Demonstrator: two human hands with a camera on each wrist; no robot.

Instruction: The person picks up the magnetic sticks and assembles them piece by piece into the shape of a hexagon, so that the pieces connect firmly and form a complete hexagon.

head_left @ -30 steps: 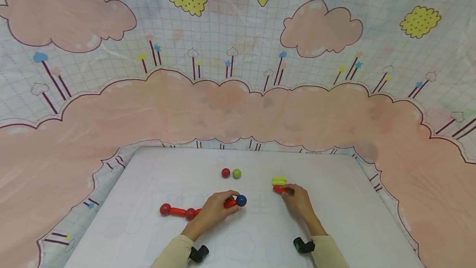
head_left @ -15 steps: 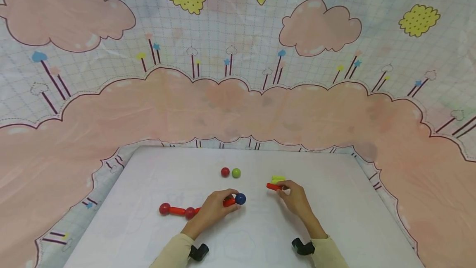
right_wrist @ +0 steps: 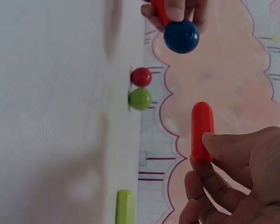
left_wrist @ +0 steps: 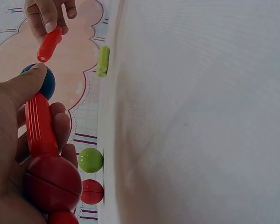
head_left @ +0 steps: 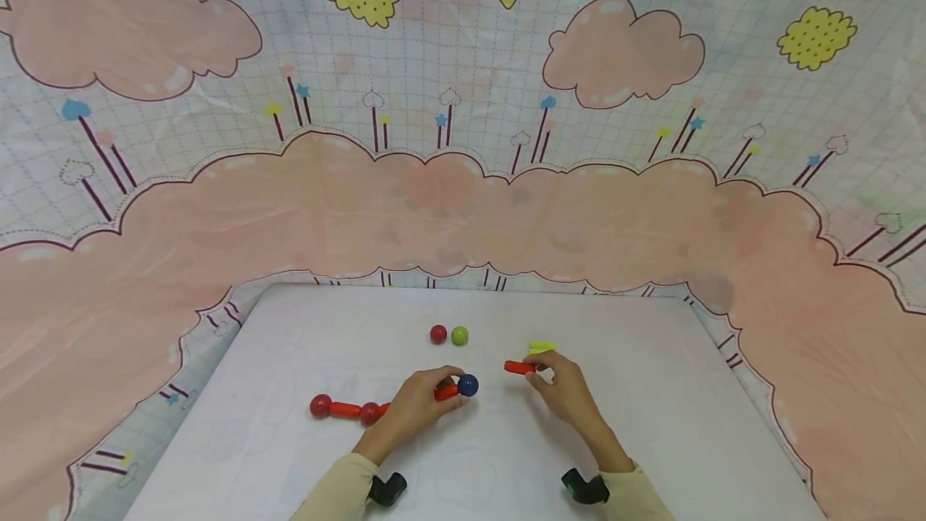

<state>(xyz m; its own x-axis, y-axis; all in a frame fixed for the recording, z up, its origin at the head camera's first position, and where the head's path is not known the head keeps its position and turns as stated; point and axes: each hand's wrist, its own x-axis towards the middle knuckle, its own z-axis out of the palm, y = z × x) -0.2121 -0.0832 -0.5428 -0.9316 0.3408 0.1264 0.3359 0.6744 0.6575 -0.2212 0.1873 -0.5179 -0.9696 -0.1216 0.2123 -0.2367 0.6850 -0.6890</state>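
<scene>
My left hand (head_left: 415, 410) grips the right end of a chain of red rods (head_left: 345, 410) and red balls (head_left: 321, 406). At that end is a blue ball (head_left: 468, 385), with my left thumb on it in the left wrist view. My right hand (head_left: 571, 395) pinches a loose red rod (right_wrist: 202, 128) between thumb and fingers, its free end pointing left toward the blue ball. A gap separates rod and ball. Part of the chain is hidden behind my left hand.
On the white table (head_left: 289, 344), a loose red ball (head_left: 438, 334) and a green ball (head_left: 460, 335) lie side by side beyond my left hand. Yellow-green rods (head_left: 541, 346) lie just behind my right fingers. A patterned cloth (head_left: 434, 215) surrounds the table.
My right hand has lifted the red rod away from beside the yellow-green rods and moved it left, nearer the blue ball. My left hand has stayed nearly still.
</scene>
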